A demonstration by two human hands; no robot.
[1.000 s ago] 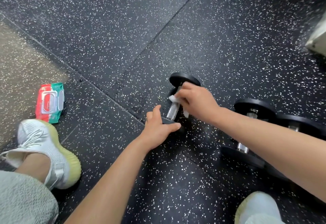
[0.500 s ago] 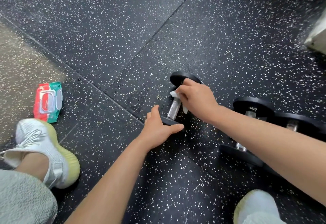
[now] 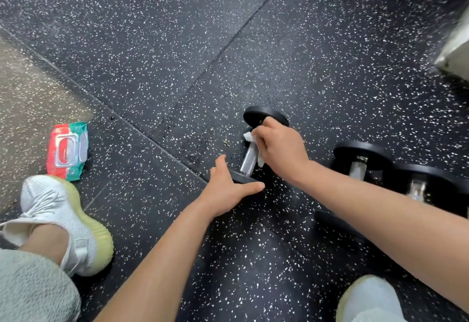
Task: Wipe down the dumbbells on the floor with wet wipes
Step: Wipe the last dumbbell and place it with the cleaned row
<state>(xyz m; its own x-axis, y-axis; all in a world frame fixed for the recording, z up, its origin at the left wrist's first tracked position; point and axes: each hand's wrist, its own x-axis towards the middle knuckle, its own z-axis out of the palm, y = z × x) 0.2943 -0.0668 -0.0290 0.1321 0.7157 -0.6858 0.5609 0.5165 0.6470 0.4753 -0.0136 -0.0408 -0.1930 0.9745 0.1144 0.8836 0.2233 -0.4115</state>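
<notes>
A small black dumbbell with a knurled steel handle lies on the speckled rubber floor at centre. My right hand grips a white wet wipe wrapped round the upper part of the handle, just below the far black head. My left hand presses on the near head, thumb up and fingers straight along its rim. Two more black dumbbells lie to the right, partly hidden by my right forearm.
A red and green wet wipe pack lies on the floor at left, above my left white shoe. My right shoe shows at the bottom right. A pale object stands at the right edge.
My right hand with the wipe has slid a little up the handle toward the far head. My left hand stays on the near head.
</notes>
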